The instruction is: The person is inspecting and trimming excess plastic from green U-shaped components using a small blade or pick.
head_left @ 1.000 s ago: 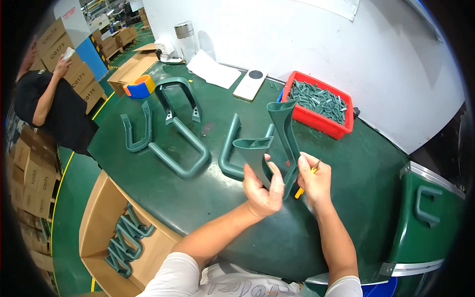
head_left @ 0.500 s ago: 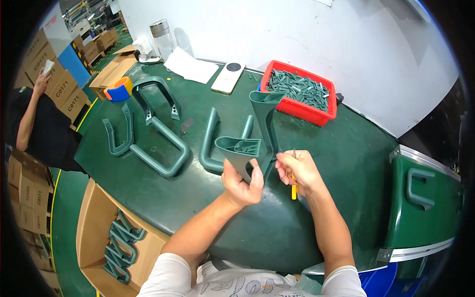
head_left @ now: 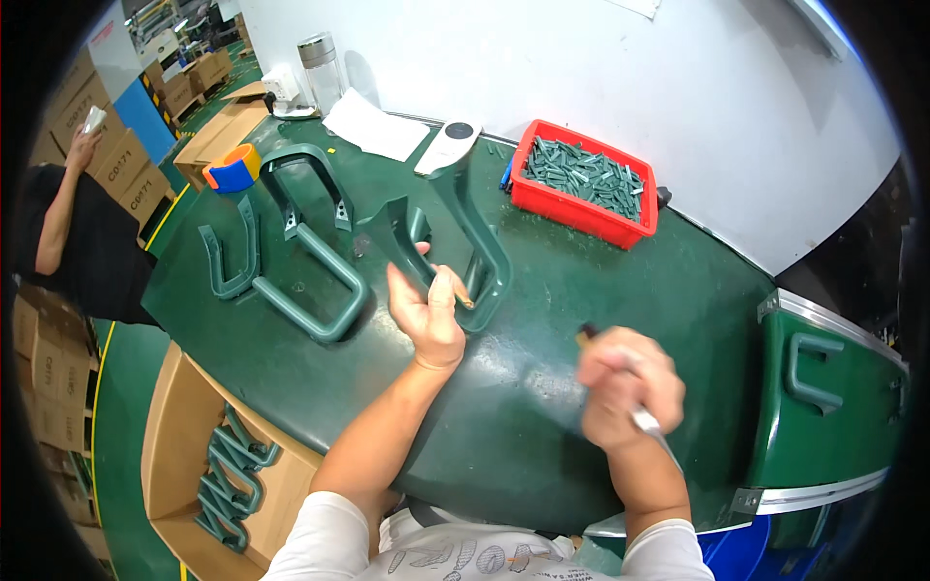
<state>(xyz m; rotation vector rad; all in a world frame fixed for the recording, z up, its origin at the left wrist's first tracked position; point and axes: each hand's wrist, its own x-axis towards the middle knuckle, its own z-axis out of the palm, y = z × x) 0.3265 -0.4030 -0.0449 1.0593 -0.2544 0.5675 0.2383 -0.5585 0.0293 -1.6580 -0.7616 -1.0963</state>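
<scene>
We have our left hand (head_left: 426, 321) gripping a green U-shaped handle (head_left: 485, 254) over the tabletop (head_left: 523, 460), left of our right hand (head_left: 630, 385), grip wrapped round a blurred dark-tipped tool (head_left: 586, 333).

Dark codes (head_left: 126, 168) on stacked cartons (head_left: 124, 143); lettering (head_left: 475, 560) on shirt (head_left: 327, 528); red print (head_left: 102, 36), seemingly, on panel (head_left: 114, 64).

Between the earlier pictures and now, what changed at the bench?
The right hand has moved away from the held green handle, rightward and toward the person, gripping a blurred tool. The left hand keeps hold of that handle, now tilted with its ends further left. The red bin and the loose handles stayed put.
</scene>
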